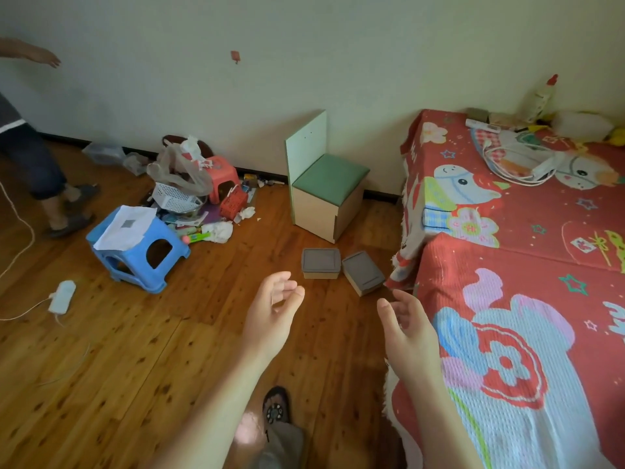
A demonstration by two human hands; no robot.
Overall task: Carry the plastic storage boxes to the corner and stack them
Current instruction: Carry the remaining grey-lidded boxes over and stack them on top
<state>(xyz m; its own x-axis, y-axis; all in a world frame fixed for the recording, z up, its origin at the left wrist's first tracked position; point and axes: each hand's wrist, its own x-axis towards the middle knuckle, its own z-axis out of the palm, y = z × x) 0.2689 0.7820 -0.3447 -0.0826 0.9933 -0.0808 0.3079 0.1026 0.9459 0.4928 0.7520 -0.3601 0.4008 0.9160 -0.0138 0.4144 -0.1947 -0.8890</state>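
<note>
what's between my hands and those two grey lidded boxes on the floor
Nothing visible. The left hand and right hand hang open and empty above bare wooden floor, with the two boxes, left box and right box, just beyond. The bed edge runs close beside the right hand.

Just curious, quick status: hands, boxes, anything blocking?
Left hand, right hand open, empty. Two grey-lidded boxes on floor, side by side, unstacked. Path clear.

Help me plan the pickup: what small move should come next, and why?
Probably reach both hands down toward the left box. The left hand and right hand hover open and empty, and both it and the tilted box lie untouched on the floor.
</note>
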